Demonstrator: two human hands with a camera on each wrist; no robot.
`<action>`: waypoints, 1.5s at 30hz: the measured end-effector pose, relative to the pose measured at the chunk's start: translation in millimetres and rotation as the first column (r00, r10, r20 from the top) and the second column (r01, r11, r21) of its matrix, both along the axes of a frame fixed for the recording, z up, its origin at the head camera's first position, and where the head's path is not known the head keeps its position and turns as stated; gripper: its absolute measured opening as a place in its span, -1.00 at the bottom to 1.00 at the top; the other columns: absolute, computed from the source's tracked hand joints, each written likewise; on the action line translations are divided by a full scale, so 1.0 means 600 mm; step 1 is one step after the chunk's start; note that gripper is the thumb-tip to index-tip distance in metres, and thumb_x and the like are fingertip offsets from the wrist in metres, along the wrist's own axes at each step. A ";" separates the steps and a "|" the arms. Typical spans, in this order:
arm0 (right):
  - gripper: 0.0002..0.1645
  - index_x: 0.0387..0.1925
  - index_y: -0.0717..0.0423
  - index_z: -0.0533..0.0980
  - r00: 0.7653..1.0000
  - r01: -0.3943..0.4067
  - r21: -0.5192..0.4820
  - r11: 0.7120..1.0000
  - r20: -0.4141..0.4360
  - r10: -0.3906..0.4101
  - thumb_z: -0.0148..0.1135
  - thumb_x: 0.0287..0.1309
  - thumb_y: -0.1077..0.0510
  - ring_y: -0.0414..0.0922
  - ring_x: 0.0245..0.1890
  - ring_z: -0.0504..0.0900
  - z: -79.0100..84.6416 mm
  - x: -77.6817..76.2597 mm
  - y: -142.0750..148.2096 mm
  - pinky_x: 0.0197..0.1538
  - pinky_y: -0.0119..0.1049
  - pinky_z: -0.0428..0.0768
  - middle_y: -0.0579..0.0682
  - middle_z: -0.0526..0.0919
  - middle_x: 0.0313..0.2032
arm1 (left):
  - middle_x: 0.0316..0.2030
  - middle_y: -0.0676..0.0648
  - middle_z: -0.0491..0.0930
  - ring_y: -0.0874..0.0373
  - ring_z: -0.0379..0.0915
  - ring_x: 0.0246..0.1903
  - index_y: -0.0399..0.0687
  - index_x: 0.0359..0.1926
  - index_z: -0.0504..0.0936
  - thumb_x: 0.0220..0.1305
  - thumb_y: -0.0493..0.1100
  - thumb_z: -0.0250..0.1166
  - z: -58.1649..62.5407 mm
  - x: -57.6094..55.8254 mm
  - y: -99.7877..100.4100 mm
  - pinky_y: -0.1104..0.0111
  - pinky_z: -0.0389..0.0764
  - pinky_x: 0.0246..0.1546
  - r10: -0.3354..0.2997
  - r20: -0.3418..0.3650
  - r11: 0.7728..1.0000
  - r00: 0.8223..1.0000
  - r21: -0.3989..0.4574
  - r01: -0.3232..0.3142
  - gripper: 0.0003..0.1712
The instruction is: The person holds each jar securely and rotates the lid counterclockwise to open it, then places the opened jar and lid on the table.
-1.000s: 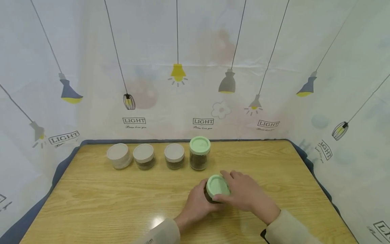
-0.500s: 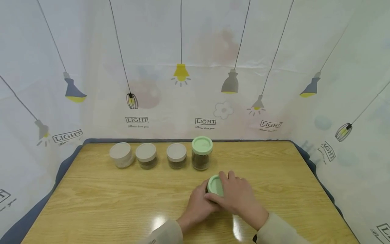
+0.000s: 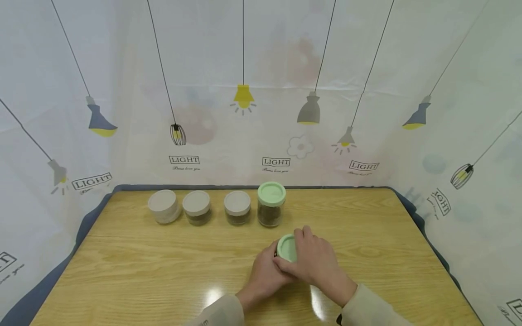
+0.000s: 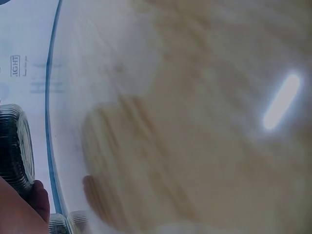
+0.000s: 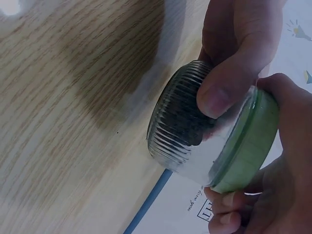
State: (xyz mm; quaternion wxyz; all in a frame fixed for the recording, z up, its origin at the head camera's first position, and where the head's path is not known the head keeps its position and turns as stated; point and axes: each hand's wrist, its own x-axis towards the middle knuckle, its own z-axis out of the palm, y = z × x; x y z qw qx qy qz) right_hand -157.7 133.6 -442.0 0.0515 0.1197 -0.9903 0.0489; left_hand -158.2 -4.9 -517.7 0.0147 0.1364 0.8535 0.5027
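Note:
A ribbed glass jar [image 5: 170, 127] with dark contents is held up off the table, its green lid [image 3: 287, 248] on top. My left hand [image 3: 266, 270] grips the jar's glass side; in the right wrist view its thumb [image 5: 217, 97] presses on the glass. Over the lid lies my right hand [image 3: 319, 261], thumb and fingers curled around the rim. At the left edge of the left wrist view the base of the jar [image 4: 14, 151] shows beside part of the left hand. The right hand hides the right part of the lid in the head view.
At the back of the wooden table [image 3: 142, 267] stands a taller jar [image 3: 271, 213] with a green lid. Left of it are three short jars with white lids: one nearest [image 3: 237, 208], one farther [image 3: 197, 208], one leftmost [image 3: 163, 207]. A printed cloth [image 3: 220, 145] hangs behind.
My right hand has shifted left and turned on the lid, covering more of it than a second ago. The left hand still holds the jar. The head view has shifted slightly.

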 end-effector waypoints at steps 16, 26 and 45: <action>-0.15 0.00 0.02 0.47 0.963 -0.268 -0.009 0.963 -0.034 0.268 0.29 -0.21 -0.46 -0.23 -0.43 0.45 0.000 -0.015 0.026 -0.37 -0.34 0.49 -0.06 0.48 -0.22 | 0.11 0.00 0.59 0.13 0.53 0.09 0.00 0.31 0.38 -0.16 0.21 0.55 0.010 -0.002 -0.014 0.19 0.55 0.14 -0.061 0.047 0.998 0.997 -0.023 0.062 0.01; -0.13 0.14 0.01 0.45 0.943 -0.326 -0.058 0.943 0.046 0.329 0.32 -0.12 -0.42 -0.21 -0.34 0.45 0.013 -0.018 0.036 -0.28 -0.29 0.48 -0.03 0.49 -0.11 | 0.14 -0.01 0.56 0.12 0.52 0.11 0.00 0.35 0.34 -0.15 0.22 0.54 0.011 -0.004 -0.014 0.17 0.54 0.14 -0.061 0.089 0.998 0.994 -0.022 0.063 0.04; -0.02 0.34 0.04 0.28 0.996 -0.094 0.009 0.996 -0.005 0.094 -0.08 0.17 -0.56 0.11 -0.06 0.60 0.037 -0.003 0.025 -0.03 0.05 0.58 0.12 0.52 0.02 | 0.10 0.13 0.58 0.23 0.53 0.07 0.12 0.32 0.37 -0.18 0.26 0.56 0.013 -0.009 -0.011 0.24 0.53 0.14 -0.071 0.067 0.997 0.995 0.023 0.070 0.02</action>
